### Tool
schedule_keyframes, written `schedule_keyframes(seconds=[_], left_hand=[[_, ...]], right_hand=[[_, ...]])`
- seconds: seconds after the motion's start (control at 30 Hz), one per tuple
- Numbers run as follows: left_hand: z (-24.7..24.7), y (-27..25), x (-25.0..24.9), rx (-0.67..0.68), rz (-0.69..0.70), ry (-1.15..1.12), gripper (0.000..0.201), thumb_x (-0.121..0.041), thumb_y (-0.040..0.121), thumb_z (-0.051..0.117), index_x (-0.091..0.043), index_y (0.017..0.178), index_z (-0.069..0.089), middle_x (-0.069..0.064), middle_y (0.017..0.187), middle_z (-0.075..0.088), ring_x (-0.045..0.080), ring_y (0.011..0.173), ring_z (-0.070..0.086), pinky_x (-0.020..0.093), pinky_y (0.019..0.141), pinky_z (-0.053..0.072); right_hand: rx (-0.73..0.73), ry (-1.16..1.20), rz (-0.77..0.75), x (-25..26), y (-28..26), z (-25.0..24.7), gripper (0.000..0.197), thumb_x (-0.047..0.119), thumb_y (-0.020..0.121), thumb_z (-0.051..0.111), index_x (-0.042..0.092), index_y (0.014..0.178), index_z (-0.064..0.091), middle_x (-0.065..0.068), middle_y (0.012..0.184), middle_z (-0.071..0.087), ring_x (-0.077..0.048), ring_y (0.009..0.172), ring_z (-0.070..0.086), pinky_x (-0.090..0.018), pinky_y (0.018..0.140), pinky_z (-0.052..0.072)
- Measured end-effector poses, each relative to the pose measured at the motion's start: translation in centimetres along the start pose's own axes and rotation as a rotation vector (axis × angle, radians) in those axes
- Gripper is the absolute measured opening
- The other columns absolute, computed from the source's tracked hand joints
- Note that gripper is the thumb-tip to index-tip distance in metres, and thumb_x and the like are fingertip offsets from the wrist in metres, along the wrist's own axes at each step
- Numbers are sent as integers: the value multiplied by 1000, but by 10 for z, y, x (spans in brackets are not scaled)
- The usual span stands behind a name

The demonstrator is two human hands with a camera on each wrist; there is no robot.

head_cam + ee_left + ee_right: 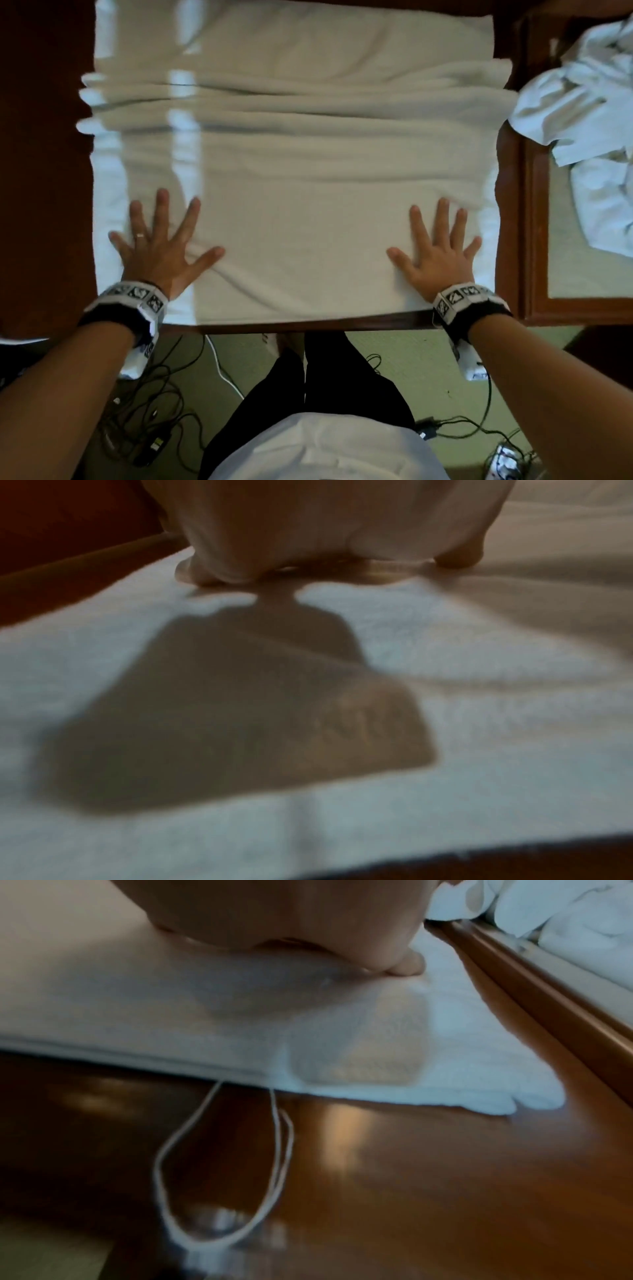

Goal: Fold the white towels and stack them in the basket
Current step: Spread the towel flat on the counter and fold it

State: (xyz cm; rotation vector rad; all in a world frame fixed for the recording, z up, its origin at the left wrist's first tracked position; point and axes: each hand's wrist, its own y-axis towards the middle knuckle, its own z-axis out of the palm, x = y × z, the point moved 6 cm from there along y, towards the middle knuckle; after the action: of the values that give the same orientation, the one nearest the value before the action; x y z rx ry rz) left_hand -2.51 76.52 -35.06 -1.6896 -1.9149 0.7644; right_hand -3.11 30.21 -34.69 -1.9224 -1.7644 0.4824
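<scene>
— While flattening, before any fold: smoothing step, by the look of it. Starting at the left: left hand (161,245), fingers splayed wide and straight, pressed palm-down on the large white terry-cloth towel (291,192), gripping nothing.

— And the cloth itself?

— Spread across the dark glossy wooden table (342,327), near edge lying along the table's front edge. Soft, nubbly pile; flat and smooth between the palms, rippled in long ridges further away. Doubled at the near edge, judging from the right wrist view.

— Further right?

— Right hand (436,248), likewise spread flat on the towel, holding nothing. Beyond it, a crumpled heap of thinner white cloth (582,120) on a pale surface framed in reddish wood (529,222). No basket in sight.

— Next move?

— Probably pinching both near corners and carrying them over to the far edge, keeping edges matched. Limp cloth, so likely to sag and wrinkle unless lifted evenly.
</scene>
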Motion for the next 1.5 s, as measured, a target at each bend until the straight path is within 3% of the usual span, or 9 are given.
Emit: schedule_keyframes(seconds=[0.3,0.53,0.7,0.83,0.93,1.07,1.17,1.3,1.5], left_hand=[[25,-45,13,-254,98,-86,80,-74,95,24,-35,160,-2,1,168,-12,35,154,-3,66,117,8],[92,-97,56,-171,60,-28,85,-79,88,7,-34,158,-15,1,165,-25,39,153,-8,65,117,6],[83,-88,23,-273,239,92,115,-99,68,20,-35,159,-10,-1,165,-24,37,153,-8,60,117,-2],[89,-81,11,-243,254,166,120,-96,64,44,-45,154,-18,-3,163,-31,41,152,-10,69,115,9],[90,-93,12,-292,276,212,101,-59,82,69,-41,159,7,3,169,1,45,150,11,72,108,25],[98,-118,16,-378,335,201,90,-5,77,78,-27,154,36,10,160,34,49,139,37,68,100,40],[89,-125,23,-375,330,214,80,8,71,75,-16,144,53,16,152,47,50,131,47,68,99,40],[55,-128,26,-281,166,146,31,-1,87,60,-11,115,70,15,131,63,39,111,62,50,91,52],[44,-136,25,165,137,159,27,-3,91,52,-20,74,65,6,82,67,27,82,63,29,70,44]], right_hand=[[-149,110,79,-7,-48,11,75,69,95,26,37,157,-2,-3,163,-24,-28,151,-18,-62,119,2],[-100,38,80,-40,-96,42,79,75,93,16,36,156,-10,-7,163,-24,-33,150,-18,-54,122,7],[-155,-143,-257,12,-99,42,100,86,82,31,34,157,-10,-7,162,-26,-35,149,-21,-56,120,0],[-22,-205,-194,15,-95,70,116,84,77,49,38,150,-28,-7,154,-42,-42,143,-31,-60,118,-6],[-107,-168,-204,5,-108,78,100,38,91,65,38,155,-12,-9,162,-24,-44,148,-15,-59,119,9],[-201,-152,-240,0,-128,68,83,-5,86,46,28,157,19,-10,165,11,-43,149,14,-57,114,32],[-197,-168,-131,-13,-127,53,69,-7,78,48,15,143,46,-19,156,32,-45,142,31,-55,110,35],[-210,-203,-64,-6,-126,17,21,-2,82,53,5,98,63,-19,103,63,-40,93,63,-42,77,47],[241,-233,93,-23,-134,20,32,13,90,51,19,117,67,-8,120,67,-29,108,65,-35,90,53]])
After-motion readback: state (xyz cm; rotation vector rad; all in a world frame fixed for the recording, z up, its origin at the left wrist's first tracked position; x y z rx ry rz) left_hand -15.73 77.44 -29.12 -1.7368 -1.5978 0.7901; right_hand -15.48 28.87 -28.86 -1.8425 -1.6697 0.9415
